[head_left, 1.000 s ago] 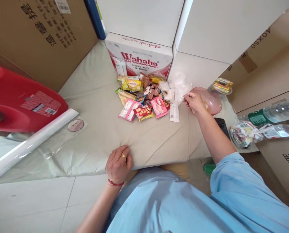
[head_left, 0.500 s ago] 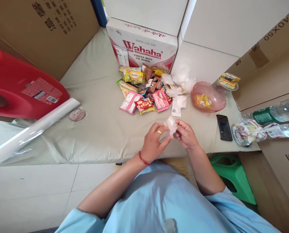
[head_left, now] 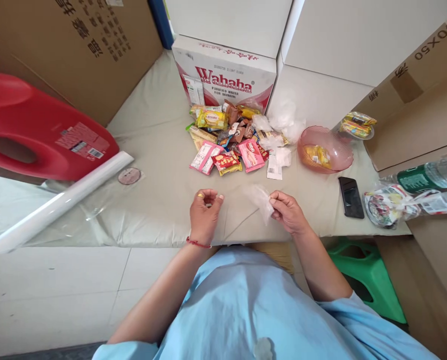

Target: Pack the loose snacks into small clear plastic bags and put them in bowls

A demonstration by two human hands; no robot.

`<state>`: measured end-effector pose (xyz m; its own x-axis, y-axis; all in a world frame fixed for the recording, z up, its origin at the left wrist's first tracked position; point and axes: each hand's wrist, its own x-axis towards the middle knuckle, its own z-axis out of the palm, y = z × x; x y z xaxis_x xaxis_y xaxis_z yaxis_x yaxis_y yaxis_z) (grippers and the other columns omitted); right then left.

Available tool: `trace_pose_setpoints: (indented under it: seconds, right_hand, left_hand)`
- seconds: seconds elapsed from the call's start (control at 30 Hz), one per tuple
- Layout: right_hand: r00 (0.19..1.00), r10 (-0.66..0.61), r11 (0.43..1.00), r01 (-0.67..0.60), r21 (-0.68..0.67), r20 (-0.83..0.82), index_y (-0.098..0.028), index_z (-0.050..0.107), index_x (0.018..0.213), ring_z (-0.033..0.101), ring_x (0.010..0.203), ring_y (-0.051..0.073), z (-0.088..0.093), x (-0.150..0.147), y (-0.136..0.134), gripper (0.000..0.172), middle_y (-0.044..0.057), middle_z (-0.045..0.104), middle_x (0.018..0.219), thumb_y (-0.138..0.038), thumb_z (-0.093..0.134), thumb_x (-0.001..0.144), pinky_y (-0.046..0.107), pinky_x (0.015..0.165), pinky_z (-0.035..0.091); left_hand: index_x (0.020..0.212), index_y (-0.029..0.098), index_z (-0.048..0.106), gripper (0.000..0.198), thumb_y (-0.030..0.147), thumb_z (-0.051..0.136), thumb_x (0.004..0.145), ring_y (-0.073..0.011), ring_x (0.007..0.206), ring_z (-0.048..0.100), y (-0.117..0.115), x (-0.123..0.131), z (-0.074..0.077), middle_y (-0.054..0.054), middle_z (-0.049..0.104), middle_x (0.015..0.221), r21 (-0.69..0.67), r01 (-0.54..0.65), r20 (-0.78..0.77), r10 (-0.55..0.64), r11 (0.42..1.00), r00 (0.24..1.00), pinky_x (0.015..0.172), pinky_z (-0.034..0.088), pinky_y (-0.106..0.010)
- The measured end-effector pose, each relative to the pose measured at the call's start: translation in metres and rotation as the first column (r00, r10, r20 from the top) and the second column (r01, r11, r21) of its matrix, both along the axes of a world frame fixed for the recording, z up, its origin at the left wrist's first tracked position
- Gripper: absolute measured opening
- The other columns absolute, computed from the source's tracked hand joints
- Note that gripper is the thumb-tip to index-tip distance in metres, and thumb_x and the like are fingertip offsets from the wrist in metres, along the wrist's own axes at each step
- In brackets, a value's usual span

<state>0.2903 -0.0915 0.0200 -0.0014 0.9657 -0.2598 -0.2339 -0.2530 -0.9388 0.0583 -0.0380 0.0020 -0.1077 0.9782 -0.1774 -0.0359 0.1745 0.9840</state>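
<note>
My right hand (head_left: 288,212) pinches a crumpled clear plastic bag (head_left: 261,201) between thumb and fingers. The thin bag spreads out to the left, above the table. Apart from it, to the left, my left hand (head_left: 204,215) hovers near the table's front edge. Its fingers are loosely curled with a gap to the thumb, and I see nothing in them. Beyond both hands lies a pile of wrapped snacks, with a pink packet (head_left: 251,155), a red packet (head_left: 226,162) and a yellow packet (head_left: 211,119). More crumpled clear plastic bags (head_left: 283,120) sit at the pile's right side.
A pink bowl (head_left: 341,152) holds yellow packets. To its right are a phone (head_left: 351,198) and plastic bottles (head_left: 433,172). A red jug (head_left: 43,130) and a plastic film roll (head_left: 62,200) lie left. A Wahaha box (head_left: 223,75) stands behind the pile.
My left hand has let go of the plastic bag and moved left. In my right hand, the bag has gone from bunched up to spread out. The view has shifted slightly.
</note>
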Motion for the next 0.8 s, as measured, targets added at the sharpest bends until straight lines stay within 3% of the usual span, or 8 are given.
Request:
trace_pose_setpoints:
  seconds: [0.07,0.13,0.23,0.37,0.53,0.63,0.7,0.8]
  right_hand:
    - [0.993,0.0,0.994,-0.013,0.111,0.115,-0.021,0.061,0.079,0.035,0.05,0.007,0.0,-0.006,-0.003,0.029,-0.006,0.047,0.061,-0.046,0.07,0.088,0.022,0.05,0.028]
    - [0.97,0.037,0.976,-0.087,0.2,0.242,-0.021,0.064,0.081,0.041,0.055,0.009,0.001,-0.012,-0.005,0.027,-0.004,0.053,0.065,-0.045,0.066,0.093,0.024,0.055,0.034]
    - [0.907,0.061,0.94,-0.193,0.281,0.417,-0.021,0.068,0.082,0.049,0.064,0.012,0.002,-0.021,-0.007,0.025,-0.001,0.058,0.072,-0.041,0.063,0.095,0.026,0.062,0.038]
    - [0.885,-0.034,0.946,-0.122,0.301,0.464,-0.021,0.067,0.081,0.048,0.064,0.013,-0.005,-0.022,-0.012,0.025,-0.001,0.058,0.072,-0.04,0.061,0.096,0.027,0.062,0.038]
    - [0.934,-0.03,0.988,-0.026,0.152,0.357,-0.022,0.062,0.08,0.041,0.055,0.011,-0.022,-0.007,-0.021,0.029,-0.004,0.049,0.063,-0.047,0.061,0.095,0.026,0.055,0.034]
    - [0.903,0.007,0.998,-0.035,0.058,0.429,-0.021,0.064,0.083,0.043,0.056,0.012,-0.025,0.003,-0.021,0.03,-0.004,0.051,0.064,-0.049,0.062,0.093,0.025,0.055,0.035]
    - [0.852,-0.095,0.995,0.066,0.073,0.515,-0.021,0.066,0.087,0.046,0.058,0.013,-0.021,0.005,-0.018,0.03,-0.002,0.056,0.069,-0.05,0.062,0.092,0.026,0.056,0.037]
    - [0.746,-0.303,0.951,0.203,0.231,0.593,-0.021,0.067,0.092,0.053,0.067,0.014,-0.009,0.001,-0.011,0.026,0.0,0.062,0.079,-0.046,0.06,0.095,0.027,0.063,0.043]
  left_hand:
    - [0.081,0.02,0.063,0.043,0.061,0.073,0.08,-0.0127,0.066,0.053,-0.005,0.001,0.007,-0.001,0.059,0.075,-0.099,0.132,0.043,-0.128,0.986,0.991,0.056,0.041,-0.024]
    - [0.083,0.019,0.065,0.052,0.071,0.062,0.084,-0.0153,0.068,0.058,-0.013,0.009,0.014,-0.003,0.062,0.078,-0.161,0.362,0.154,-0.339,0.918,0.928,0.053,0.041,-0.025]
    - [0.084,0.019,0.068,0.047,0.065,0.074,0.077,-0.0162,0.076,0.06,-0.02,0.023,0.017,-0.003,0.065,0.082,-0.095,0.511,0.189,-0.489,0.854,0.852,0.063,0.047,-0.026]
    - [0.074,0.018,0.065,0.038,0.053,0.079,0.076,-0.0122,0.068,0.054,-0.019,0.027,0.003,0.002,0.061,0.069,-0.055,0.397,0.241,-0.374,0.916,0.895,0.069,0.046,-0.026]
    - [0.075,0.019,0.062,0.039,0.05,0.086,0.07,-0.012,0.072,0.059,-0.012,0.006,-0.011,0.001,0.066,0.077,-0.111,0.198,0.419,-0.135,0.974,0.898,0.072,0.049,-0.026]
    - [0.08,0.02,0.063,0.038,0.05,0.085,0.073,-0.0157,0.085,0.065,-0.015,-0.005,-0.015,-0.004,0.072,0.094,-0.074,0.188,0.409,-0.142,0.979,0.902,0.078,0.051,-0.029]
    - [0.083,0.02,0.065,0.034,0.049,0.082,0.079,-0.0191,0.096,0.068,-0.019,-0.009,-0.017,-0.007,0.074,0.107,-0.028,0.215,0.361,-0.19,0.976,0.913,0.085,0.052,-0.032]
    - [0.083,0.02,0.066,0.031,0.048,0.078,0.084,-0.022,0.104,0.069,-0.024,-0.009,-0.02,-0.008,0.073,0.116,0.028,0.266,0.287,-0.262,0.964,0.921,0.093,0.051,-0.035]
